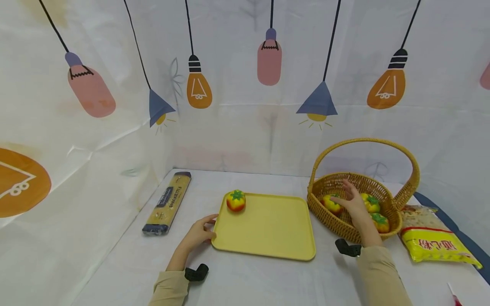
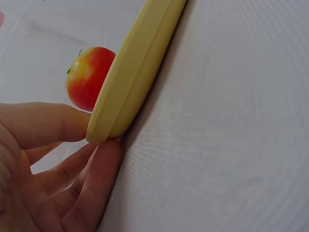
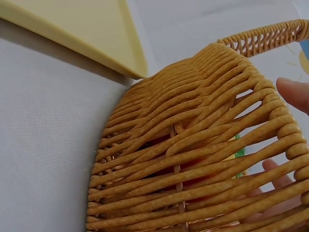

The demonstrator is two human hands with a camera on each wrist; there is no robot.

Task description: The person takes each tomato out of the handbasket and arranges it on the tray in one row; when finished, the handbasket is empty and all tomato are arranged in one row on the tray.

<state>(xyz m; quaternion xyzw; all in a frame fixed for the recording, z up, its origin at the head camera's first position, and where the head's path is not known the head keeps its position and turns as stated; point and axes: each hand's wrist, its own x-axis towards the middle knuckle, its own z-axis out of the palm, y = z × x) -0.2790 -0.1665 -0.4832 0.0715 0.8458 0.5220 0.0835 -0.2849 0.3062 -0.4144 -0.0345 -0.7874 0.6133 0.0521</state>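
My left hand [image 1: 200, 233] pinches the left edge of a yellow tray [image 1: 268, 227]; in the left wrist view its thumb [image 2: 58, 124] lies on the rim and fingers are at the underside. A red and yellow tomato-like fruit [image 1: 235, 200] with a green top sits in the tray's far left corner. Over the wicker basket [image 1: 317, 211] hovers my right hand [image 1: 356, 206], thumb and fingers spread apart, holding nothing visible. Inside are more such fruits: one [image 1: 331, 204] below the thumb and others [image 1: 370, 203] right of the hand. Basket weave [image 3: 193, 140] hides much of this hand in the right wrist view.
A spaghetti packet [image 1: 168, 203] lies left of the tray. Right of the basket is a yellow and clear food bag [image 1: 436, 238]. The basket's tall handle [image 1: 365, 140] arches above it. A thin red-tipped object [image 1: 455, 297] shows at the bottom right, partly cut off.
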